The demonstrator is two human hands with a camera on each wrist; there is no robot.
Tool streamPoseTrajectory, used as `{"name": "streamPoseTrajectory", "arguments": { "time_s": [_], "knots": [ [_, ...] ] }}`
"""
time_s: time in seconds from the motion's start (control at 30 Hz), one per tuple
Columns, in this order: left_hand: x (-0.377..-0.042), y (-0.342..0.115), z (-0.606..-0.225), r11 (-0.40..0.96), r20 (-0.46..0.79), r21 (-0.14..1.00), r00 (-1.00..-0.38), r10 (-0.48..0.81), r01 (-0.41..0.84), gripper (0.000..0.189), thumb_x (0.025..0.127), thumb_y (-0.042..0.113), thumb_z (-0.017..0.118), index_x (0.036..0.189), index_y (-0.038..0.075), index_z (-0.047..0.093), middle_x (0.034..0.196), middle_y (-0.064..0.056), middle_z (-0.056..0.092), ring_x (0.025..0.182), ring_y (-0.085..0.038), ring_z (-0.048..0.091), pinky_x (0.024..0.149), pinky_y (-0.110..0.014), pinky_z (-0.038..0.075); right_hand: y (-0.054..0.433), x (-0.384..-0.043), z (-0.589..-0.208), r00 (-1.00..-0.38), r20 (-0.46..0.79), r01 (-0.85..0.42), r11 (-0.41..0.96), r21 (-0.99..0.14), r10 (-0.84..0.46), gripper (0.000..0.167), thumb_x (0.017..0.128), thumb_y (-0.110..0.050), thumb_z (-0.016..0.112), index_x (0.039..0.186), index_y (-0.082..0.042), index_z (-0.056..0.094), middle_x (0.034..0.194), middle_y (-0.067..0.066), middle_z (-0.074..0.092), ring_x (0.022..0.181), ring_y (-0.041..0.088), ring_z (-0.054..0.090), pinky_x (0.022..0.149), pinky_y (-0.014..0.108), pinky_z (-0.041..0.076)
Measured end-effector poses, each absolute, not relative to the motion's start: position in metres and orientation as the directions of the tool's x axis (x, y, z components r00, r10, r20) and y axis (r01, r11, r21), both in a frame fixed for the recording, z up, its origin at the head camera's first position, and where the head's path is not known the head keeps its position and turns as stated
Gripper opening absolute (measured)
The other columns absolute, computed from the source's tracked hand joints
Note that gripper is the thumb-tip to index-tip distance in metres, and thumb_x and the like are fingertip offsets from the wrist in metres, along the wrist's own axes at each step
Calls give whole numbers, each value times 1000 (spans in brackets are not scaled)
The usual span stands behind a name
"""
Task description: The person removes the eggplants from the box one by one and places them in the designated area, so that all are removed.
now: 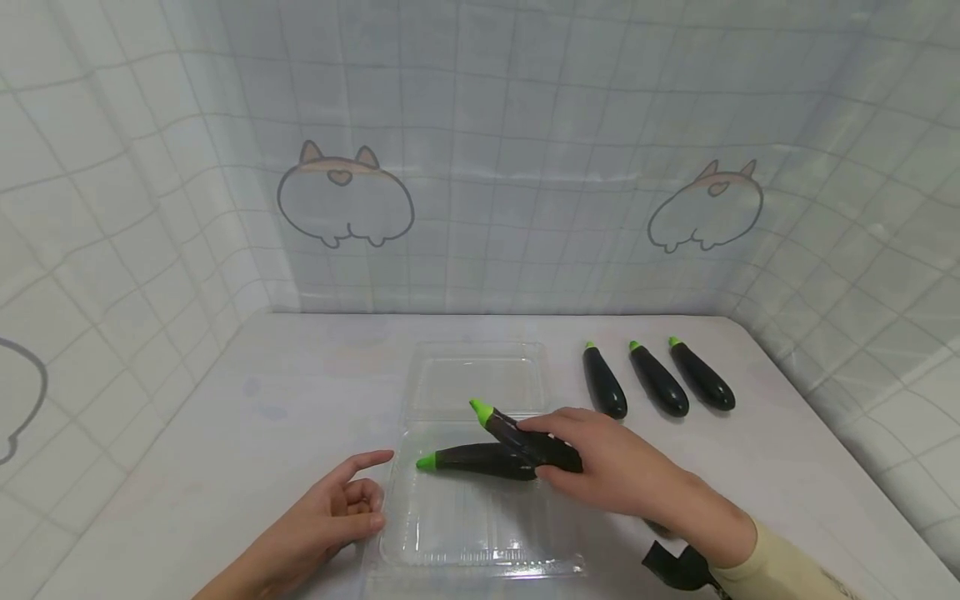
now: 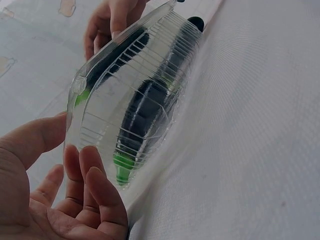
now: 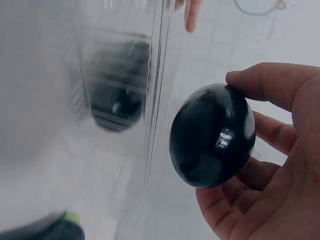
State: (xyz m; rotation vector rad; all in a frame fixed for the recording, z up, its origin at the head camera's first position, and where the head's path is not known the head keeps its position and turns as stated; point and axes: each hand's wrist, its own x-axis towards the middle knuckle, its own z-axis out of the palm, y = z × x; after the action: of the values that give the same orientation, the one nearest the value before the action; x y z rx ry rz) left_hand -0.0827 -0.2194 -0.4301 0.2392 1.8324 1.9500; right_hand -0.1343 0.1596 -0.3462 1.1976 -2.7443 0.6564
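My right hand (image 1: pixel 600 458) grips a dark eggplant (image 1: pixel 555 450) with a bright green stem end, tilted over the clear plastic clamshell box (image 1: pixel 450 525). In the right wrist view the held eggplant (image 3: pixel 212 137) shows its glossy round end, with thumb and fingers around it. Another eggplant (image 1: pixel 480 460) lies crosswise inside the box, its green tip pointing left, and shows through the box wall as an eggplant (image 2: pixel 142 115) in the left wrist view. My left hand (image 1: pixel 330 508) is at the box's left edge, index finger stretched to the rim, other fingers loosely bent, holding nothing.
The box's lid (image 1: pixel 476 375) lies folded back behind it. Three eggplants stand in a row at the back right, the middle one (image 1: pixel 660 382) among them. Part of a dark thing (image 1: pixel 656 527) shows under my right forearm, and a black piece (image 1: pixel 675 567) is beside the sleeve.
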Motion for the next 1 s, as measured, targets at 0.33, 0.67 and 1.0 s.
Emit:
{"name": "streamPoseTrajectory", "arguments": {
  "time_s": [0.33, 0.67, 1.0],
  "knots": [
    [-84, -220, -430, -35, -167, 978, -878, 449, -204, 75, 94, 2, 64, 153, 10, 20, 99, -7, 50, 85, -13, 52, 76, -25, 47, 197, -136, -347, -771, 279, -637, 690, -345, -572, 50, 88, -28, 76, 135, -28, 59, 123, -13, 61, 103, 4, 58, 84, 34, 51],
    [-85, -221, -431, -46, -173, 975, -873, 455, -218, 74, 94, 2, 64, 153, 10, 19, 99, -7, 51, 85, -14, 53, 77, -27, 48, 230, -135, -350, -837, 285, -545, 766, -341, -468, 51, 88, -28, 76, 135, -23, 59, 125, -9, 62, 103, 9, 60, 82, 36, 52],
    [-85, -221, -430, -30, -189, 974, -875, 446, -226, 74, 95, 3, 63, 154, 11, 19, 99, -6, 51, 85, -14, 52, 77, -27, 47, 259, -129, -358, -878, 290, -469, 804, -366, -380, 49, 91, -33, 74, 135, -22, 59, 122, -10, 63, 97, 9, 60, 75, 32, 52]
  ]
}}
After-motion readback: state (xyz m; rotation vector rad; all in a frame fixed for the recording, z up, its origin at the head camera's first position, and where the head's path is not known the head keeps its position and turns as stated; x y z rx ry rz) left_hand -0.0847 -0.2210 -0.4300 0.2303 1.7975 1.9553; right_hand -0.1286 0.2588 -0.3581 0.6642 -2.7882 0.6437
